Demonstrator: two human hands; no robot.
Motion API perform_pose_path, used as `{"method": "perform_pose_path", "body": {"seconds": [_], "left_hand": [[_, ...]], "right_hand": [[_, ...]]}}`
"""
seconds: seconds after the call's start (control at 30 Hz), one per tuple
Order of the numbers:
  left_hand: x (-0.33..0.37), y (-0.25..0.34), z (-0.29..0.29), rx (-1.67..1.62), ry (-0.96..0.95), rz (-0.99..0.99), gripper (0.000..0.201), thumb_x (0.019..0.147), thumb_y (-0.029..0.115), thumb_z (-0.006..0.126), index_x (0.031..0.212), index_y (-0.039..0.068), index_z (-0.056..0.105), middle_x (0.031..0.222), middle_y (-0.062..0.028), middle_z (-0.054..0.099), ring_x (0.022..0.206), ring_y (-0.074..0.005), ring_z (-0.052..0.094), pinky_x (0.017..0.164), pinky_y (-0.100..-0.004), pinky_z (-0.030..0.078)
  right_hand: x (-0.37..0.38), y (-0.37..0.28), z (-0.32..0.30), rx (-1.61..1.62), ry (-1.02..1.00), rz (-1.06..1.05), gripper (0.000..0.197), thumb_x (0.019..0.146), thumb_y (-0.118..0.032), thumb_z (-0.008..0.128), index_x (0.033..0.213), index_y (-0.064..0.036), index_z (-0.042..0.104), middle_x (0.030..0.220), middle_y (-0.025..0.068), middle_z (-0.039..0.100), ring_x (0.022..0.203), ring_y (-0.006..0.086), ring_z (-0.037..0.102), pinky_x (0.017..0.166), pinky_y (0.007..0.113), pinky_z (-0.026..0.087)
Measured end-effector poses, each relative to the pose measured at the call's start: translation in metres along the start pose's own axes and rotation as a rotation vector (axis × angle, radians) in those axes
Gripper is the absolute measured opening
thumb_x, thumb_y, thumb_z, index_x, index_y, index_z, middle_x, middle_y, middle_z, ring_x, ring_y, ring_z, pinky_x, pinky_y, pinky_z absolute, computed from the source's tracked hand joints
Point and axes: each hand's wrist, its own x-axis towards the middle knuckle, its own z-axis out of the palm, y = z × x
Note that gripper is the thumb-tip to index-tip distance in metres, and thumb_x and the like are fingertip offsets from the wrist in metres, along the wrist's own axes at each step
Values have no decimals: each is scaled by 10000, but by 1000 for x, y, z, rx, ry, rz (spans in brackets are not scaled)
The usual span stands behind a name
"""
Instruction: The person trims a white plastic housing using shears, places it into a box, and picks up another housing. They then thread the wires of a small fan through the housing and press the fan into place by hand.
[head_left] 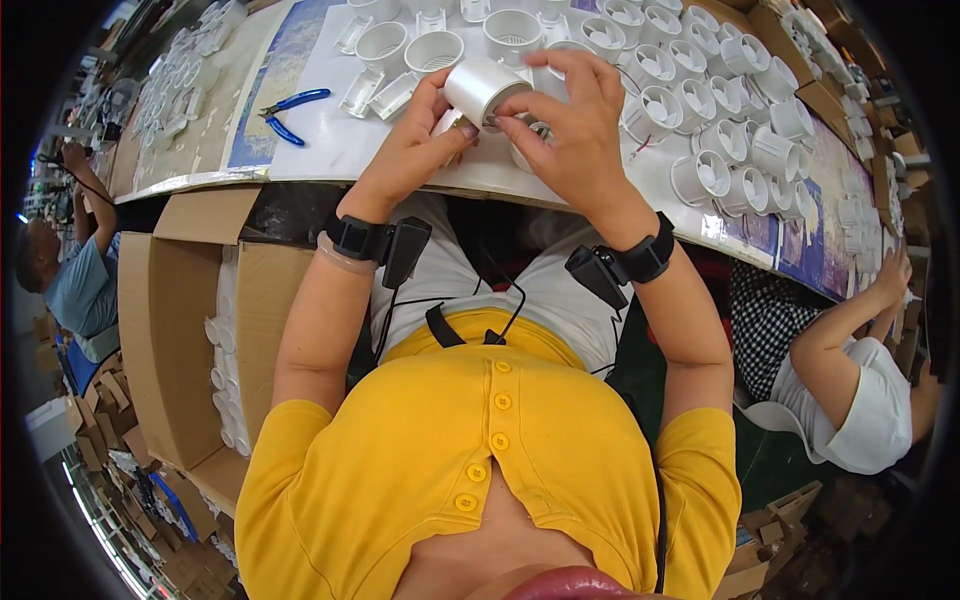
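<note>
White table [335, 150] is lying beneath a glossy cylindrical plastic housing [476, 86]; left hand [410, 155] is cradling its side, right hand's [582, 130] fingers are pinching its rim. Probably light, stiff, slippery; rim hold seems surest.

Top [575, 430] was yellow, short-sleeved, with round matching buttons [499, 441] down the front. Trousers [548, 275] were white. Black wrist straps [650, 257], left and right, carried dark boxes [405, 252]. Thin black cable [661, 500] ran alongside.

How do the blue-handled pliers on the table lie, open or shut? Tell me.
Open: the blue-handled pliers lie with both handles spread wide apart.
</note>
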Motion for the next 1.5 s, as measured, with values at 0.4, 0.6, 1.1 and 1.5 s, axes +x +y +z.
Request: {"method": "perform_pose_path", "body": {"seconds": [0.4,0.6,1.1,1.5], "left_hand": [[1,2,-3,-128,-25,-26,599,896,92,570,1417,95,273,1173,-52,518,898,-111,546,772,-252,445],[3,1,-3,-182,-12,-31,599,884,76,562,1416,103,289,1184,-54,511,920,-113,540,773,-251,446],[4,-3,-5,-112,-18,-2,542,904,99,561,1383,48,313,1243,-51,477,1049,-113,500,826,-248,448],[2,-2,-9,-99,-18,2,536,909,105,564,1374,37,304,1205,-66,497,980,-120,546,845,-261,463]], "right_hand": [[2,3,14,88,-144,5,89,729,-119,714,817,-129,704,1290,32,521,1290,319,367,1025,432,307],[8,4,12,65,-171,-86,96,730,-103,702,827,-101,698,1295,22,521,1290,302,372,1020,438,315],[-4,0,10,103,-156,-32,171,700,-119,718,868,-98,692,1335,65,497,1280,318,390,1021,429,327],[-22,-11,13,89,-67,37,301,682,-52,714,975,-112,673,1333,156,461,1207,342,430,977,405,381]]}}
